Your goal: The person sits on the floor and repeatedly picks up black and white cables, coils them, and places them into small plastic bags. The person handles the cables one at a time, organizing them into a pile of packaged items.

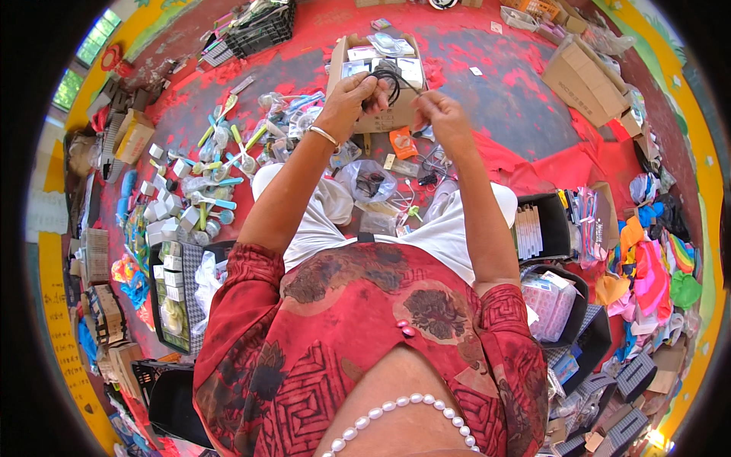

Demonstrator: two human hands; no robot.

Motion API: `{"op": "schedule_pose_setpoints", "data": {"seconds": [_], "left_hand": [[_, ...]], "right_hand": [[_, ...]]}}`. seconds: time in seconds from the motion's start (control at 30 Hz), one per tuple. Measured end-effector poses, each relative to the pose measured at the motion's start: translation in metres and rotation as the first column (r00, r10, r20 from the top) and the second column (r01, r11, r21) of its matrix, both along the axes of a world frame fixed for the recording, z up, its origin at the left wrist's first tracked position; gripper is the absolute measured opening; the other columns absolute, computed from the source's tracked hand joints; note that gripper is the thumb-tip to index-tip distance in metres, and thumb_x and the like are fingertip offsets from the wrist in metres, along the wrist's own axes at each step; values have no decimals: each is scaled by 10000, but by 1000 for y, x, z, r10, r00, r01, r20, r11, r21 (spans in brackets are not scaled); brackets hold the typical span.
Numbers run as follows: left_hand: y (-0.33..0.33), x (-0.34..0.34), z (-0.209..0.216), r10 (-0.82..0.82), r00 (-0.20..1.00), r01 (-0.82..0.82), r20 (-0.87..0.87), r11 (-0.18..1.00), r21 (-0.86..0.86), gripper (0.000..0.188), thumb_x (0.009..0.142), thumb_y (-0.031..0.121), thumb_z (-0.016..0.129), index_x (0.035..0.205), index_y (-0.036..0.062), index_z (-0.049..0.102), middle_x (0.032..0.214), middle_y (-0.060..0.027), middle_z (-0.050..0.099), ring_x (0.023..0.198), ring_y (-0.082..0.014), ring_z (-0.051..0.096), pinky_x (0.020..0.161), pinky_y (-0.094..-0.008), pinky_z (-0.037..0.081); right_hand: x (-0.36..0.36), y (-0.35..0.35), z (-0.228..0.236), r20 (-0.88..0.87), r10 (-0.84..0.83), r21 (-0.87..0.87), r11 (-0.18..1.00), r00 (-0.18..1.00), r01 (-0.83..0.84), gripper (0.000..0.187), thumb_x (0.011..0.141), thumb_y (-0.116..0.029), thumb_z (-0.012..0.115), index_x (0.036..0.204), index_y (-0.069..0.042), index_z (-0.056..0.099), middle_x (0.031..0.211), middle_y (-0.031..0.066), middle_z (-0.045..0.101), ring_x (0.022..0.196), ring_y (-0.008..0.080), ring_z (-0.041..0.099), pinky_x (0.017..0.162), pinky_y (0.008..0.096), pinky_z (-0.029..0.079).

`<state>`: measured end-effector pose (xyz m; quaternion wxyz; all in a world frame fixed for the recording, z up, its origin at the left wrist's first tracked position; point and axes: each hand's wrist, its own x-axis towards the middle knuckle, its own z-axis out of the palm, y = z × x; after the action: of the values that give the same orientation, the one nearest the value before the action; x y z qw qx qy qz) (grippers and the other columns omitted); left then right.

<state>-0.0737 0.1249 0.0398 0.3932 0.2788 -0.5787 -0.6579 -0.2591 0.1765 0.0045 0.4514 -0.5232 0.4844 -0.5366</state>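
Note:
A coiled black cable (392, 74) is gripped in my left hand (352, 103), its loops sticking out past the fingers. My right hand (445, 118) pinches a stretch of the same cable, drawn out to the right of the coil. Both hands are raised in front of an open cardboard box (392, 120) with small white boxes and clear packets inside. Below the hands, between my knees, lie an orange packet (403, 142), a clear plastic bag (367, 181) with something black in it, and several loose thin cords.
Handled brushes or scoops (221, 137) and small white boxes (169, 209) cover the floor on the left. Bins stand at both sides, including a black bin (544, 225) on the right. A large carton (586, 80) and colourful cloth (651, 274) lie farther right.

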Motion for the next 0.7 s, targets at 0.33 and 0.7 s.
{"op": "schedule_pose_setpoints", "data": {"seconds": [0.33,0.7], "left_hand": [[19,-15,6,-168,958,204,-234,969,138,257,940,254,401,917,35,533,700,6,525,582,-32,459,391,-96,294],[24,-21,-2,-281,890,358,-358,918,169,191,928,206,436,933,37,527,763,-23,552,647,-51,507,480,-127,389]], "right_hand": [[15,12,23,132,14,-4,1000,991,-13,266,923,-234,425,923,-12,572,698,22,556,524,66,496,497,191,422],[21,25,50,433,102,-25,995,896,-101,354,910,-318,467,754,-12,554,600,9,520,534,57,471,464,192,347]]}}
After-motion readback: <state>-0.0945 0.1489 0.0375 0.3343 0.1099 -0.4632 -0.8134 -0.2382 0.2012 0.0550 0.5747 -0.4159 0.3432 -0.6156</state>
